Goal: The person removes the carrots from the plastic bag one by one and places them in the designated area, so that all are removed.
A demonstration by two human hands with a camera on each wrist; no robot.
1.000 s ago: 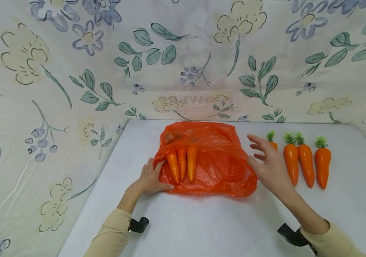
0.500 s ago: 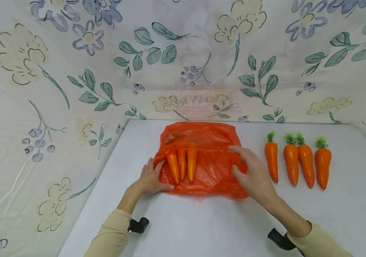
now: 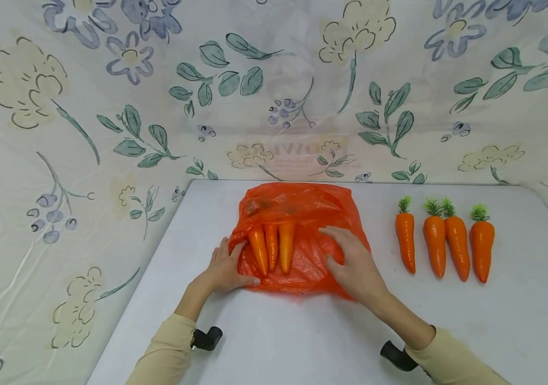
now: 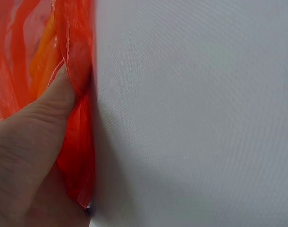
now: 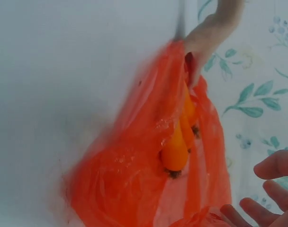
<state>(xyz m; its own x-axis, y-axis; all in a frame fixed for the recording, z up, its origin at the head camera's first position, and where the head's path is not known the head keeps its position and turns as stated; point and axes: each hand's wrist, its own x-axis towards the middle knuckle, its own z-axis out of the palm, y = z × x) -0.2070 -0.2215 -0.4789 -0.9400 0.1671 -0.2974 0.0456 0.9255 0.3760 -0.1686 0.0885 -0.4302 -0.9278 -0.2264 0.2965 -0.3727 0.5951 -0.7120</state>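
My left hand (image 3: 228,268) grips the thin red plastic bag (image 3: 308,243), on white tabletop (image 3: 283,337), at 8 o'clock | my right hand (image 3: 356,269) relaxed over its 4 o'clock | three tapered orange carrots (image 3: 271,248), its 9 o'clock

Bag (image 3: 302,200): red translucent plastic, crumpled, lying on the surface (image 3: 293,342). Carrots (image 3: 272,248), three: orange, glossy, side by side in the bag, thick ends under its film.

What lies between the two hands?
Three carrots and part of the bag lie between the left hand and right hand, as the head view shows.
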